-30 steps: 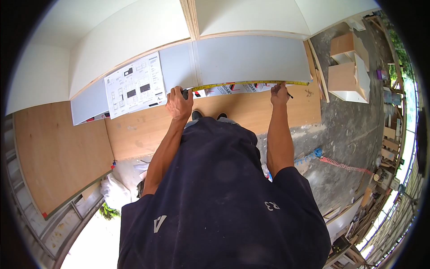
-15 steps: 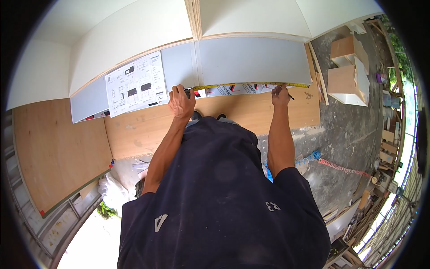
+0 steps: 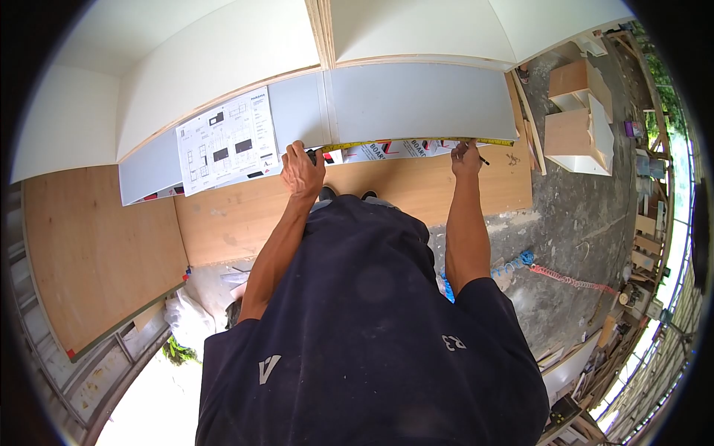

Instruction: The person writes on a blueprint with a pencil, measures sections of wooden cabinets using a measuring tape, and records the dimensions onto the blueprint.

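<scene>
A yellow tape measure [image 3: 401, 140] stretches along the near edge of the grey panel [image 3: 424, 100]. My left hand [image 3: 302, 172] is closed around its dark case, at the left end of the pulled-out blade. Farther right, my right hand [image 3: 466, 157] pinches at the blade by the panel edge, with a dark pencil [image 3: 484, 160] sticking out of its fingers. The blade runs on past this hand to the panel's right end. Left of my left hand, a printed drawing sheet [image 3: 227, 141] lies on the panel.
White cabinet walls [image 3: 216, 56] rise behind the panel. A wooden board [image 3: 357, 175] lies below it, and another large board [image 3: 104, 253] is at left. Open boxes [image 3: 580, 137] stand on the concrete floor at right. A coiled air hose [image 3: 569, 279] crosses the floor.
Both hands stay almost in place on the tape measure. The view has shifted very slightly. A small dark shape has come into view near the panel's far right corner.
</scene>
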Demonstrator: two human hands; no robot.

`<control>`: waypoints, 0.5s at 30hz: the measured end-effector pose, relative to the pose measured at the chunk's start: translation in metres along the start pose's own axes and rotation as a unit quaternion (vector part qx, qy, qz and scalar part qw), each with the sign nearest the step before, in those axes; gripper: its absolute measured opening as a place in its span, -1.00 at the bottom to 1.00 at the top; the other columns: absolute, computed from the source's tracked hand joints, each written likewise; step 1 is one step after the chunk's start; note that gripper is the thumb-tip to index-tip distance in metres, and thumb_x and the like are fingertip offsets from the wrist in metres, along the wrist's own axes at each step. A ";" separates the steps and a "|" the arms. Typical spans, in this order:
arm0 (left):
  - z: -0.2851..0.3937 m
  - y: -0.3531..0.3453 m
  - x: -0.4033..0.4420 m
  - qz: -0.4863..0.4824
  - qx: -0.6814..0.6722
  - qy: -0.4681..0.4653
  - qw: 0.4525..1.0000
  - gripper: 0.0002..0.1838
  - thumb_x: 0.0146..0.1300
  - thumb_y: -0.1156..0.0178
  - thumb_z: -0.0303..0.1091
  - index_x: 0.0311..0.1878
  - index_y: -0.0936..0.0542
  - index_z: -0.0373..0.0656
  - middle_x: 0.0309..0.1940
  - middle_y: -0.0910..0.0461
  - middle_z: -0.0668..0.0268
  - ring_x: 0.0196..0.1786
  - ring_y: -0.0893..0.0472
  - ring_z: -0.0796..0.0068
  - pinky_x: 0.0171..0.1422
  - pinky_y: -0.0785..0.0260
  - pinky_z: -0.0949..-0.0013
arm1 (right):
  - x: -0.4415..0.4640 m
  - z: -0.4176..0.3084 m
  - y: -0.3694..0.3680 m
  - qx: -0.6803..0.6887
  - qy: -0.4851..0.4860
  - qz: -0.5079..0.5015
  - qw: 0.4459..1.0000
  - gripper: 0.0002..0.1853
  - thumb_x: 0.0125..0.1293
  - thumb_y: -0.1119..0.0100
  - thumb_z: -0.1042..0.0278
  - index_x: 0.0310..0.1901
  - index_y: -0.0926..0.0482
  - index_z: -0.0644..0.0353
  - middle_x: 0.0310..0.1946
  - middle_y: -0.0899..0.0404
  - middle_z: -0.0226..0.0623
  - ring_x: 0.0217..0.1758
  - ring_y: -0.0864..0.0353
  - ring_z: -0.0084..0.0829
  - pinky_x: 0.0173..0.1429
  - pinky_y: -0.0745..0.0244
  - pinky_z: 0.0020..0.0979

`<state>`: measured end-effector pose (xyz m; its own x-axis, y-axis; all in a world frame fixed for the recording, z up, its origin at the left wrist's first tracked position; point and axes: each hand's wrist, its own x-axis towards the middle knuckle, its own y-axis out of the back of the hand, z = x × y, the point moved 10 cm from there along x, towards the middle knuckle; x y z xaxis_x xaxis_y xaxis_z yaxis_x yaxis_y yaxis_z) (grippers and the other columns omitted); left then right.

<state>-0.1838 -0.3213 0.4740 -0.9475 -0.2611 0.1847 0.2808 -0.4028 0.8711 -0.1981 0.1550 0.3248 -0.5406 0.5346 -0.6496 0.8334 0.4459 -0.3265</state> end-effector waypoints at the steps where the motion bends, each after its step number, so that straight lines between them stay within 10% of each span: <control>1: 0.000 -0.001 0.000 -0.005 0.007 -0.002 1.000 -0.57 0.21 -0.36 -0.15 -0.01 -0.48 -0.23 -0.16 -0.52 0.11 -0.05 -0.57 0.01 -0.09 -0.48 -0.01 | -0.001 0.000 0.000 -0.002 -0.002 0.004 1.000 -0.70 0.51 -0.17 0.04 -0.08 -0.55 0.13 -0.40 -0.53 -0.39 -0.39 -0.49 -0.54 -0.36 -0.42 -0.49; 15: -0.001 -0.003 0.000 -0.032 0.020 0.011 0.999 -0.55 0.23 -0.34 -0.16 0.04 -0.46 -0.24 -0.12 -0.50 0.11 -0.01 -0.56 0.02 -0.10 -0.51 0.01 | 0.001 0.003 -0.001 -0.012 -0.011 -0.008 1.000 -0.72 0.56 -0.06 0.03 -0.09 -0.54 0.08 -0.37 -0.56 -0.45 -0.36 -0.50 -0.58 -0.33 -0.41 -0.49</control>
<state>-0.1845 -0.3208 0.4706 -0.9595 -0.2549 0.1195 0.2137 -0.3831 0.8986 -0.1994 0.1523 0.3224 -0.5515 0.5106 -0.6597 0.8210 0.4722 -0.3209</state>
